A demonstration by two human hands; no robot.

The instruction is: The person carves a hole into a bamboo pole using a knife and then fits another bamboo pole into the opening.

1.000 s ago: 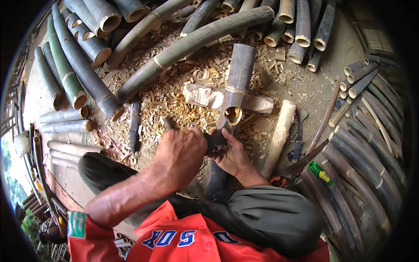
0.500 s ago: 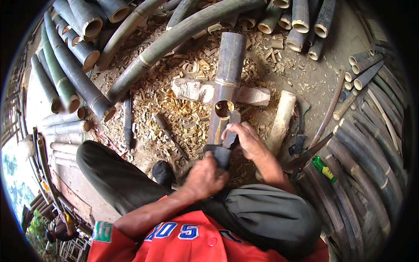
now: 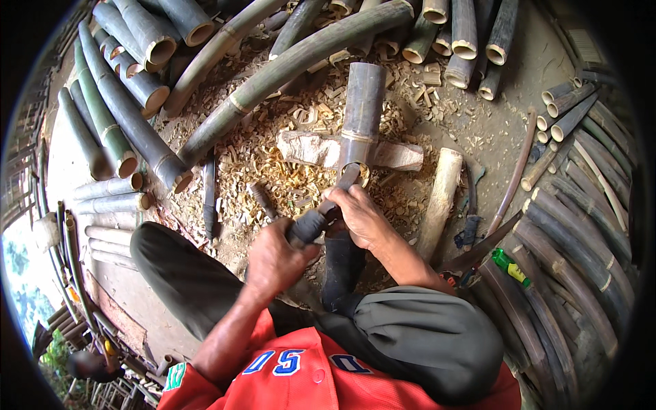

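Note:
My left hand (image 3: 277, 260) is closed round the dark wrapped handle (image 3: 307, 227) of a knife. Its blade (image 3: 350, 178) slants up and right to a round hole (image 3: 364, 175) cut in the wall of a thick bamboo tube (image 3: 365, 99). The fingers of my right hand (image 3: 362, 217) close on the blade just below that hole. The tube points away from me and lies over a rough pale piece of wood (image 3: 400, 156). Its near end is hidden behind my hands and a dark shape (image 3: 344, 263) between my legs.
Wood shavings (image 3: 280, 181) cover the ground around the tube. Other wrapped-handle tools (image 3: 210, 205) lie left and right. A pale log (image 3: 441, 195) lies to the right, near stacked bamboo (image 3: 567, 260) and a green bottle (image 3: 511, 266). A long curved bamboo pole (image 3: 294, 72) crosses the far side.
My left hand has swung the handle left and down, so the knife slants more. My right hand has shifted slightly left, and the blade now covers more of the hole.

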